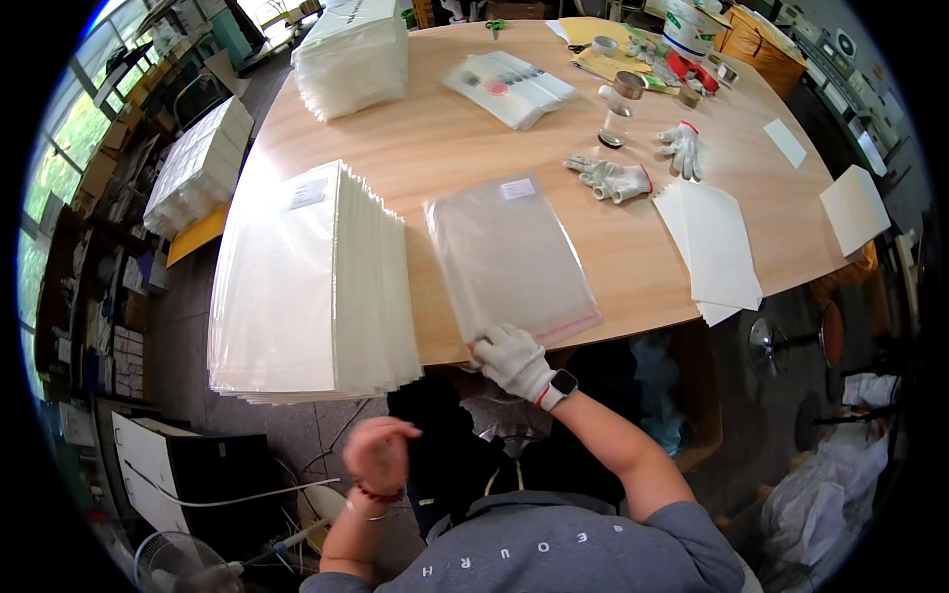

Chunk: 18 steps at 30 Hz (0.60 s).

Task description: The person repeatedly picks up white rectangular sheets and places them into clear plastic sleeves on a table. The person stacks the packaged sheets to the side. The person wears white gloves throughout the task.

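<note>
On the wooden table (625, 259), a clear plastic bag (509, 257) lay just beyond the gloved right hand (516, 366), long axis running near to far. That nearer hand touched its near edge, grip unclear; the blurred left hand (380, 457) hung apart, off the table.

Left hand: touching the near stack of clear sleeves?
Apart. The head view shows floor between the left hand and the near stack of sleeves.
</note>
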{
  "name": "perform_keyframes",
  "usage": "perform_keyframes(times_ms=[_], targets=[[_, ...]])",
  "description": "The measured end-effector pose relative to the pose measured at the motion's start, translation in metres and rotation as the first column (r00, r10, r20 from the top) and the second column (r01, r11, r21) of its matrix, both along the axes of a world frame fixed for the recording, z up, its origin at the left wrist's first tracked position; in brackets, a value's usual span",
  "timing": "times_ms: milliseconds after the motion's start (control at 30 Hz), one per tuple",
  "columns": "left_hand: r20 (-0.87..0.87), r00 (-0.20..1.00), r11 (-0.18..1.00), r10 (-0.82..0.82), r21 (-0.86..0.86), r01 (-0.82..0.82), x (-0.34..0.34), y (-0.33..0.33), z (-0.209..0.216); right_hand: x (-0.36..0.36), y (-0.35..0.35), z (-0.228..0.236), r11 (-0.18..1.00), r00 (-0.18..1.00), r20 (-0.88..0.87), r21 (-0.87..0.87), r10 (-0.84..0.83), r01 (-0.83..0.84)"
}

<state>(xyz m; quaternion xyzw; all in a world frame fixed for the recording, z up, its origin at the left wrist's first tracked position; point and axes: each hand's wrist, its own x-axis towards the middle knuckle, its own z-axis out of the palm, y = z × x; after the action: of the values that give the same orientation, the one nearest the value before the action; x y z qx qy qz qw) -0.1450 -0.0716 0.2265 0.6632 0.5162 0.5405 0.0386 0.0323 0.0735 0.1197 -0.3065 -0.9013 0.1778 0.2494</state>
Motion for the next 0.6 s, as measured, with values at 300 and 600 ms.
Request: perform_keyframes(times_ms=[300,600], targets=[[0.625,0.770,0.882,0.129,-0.426,0.199,0.028,0.023,-0.083,-0.013,-0.012,-0.001,0.978,0.993,-0.080,0.196,0.090,-0.072],[-0.430,0.900,0.697,0.076,-0.623,-0.357,0.039,0.135,-0.134,0.131,-0.035,0.042,0.685,0.954,-0.229,-0.728,-0.194,-0.035]])
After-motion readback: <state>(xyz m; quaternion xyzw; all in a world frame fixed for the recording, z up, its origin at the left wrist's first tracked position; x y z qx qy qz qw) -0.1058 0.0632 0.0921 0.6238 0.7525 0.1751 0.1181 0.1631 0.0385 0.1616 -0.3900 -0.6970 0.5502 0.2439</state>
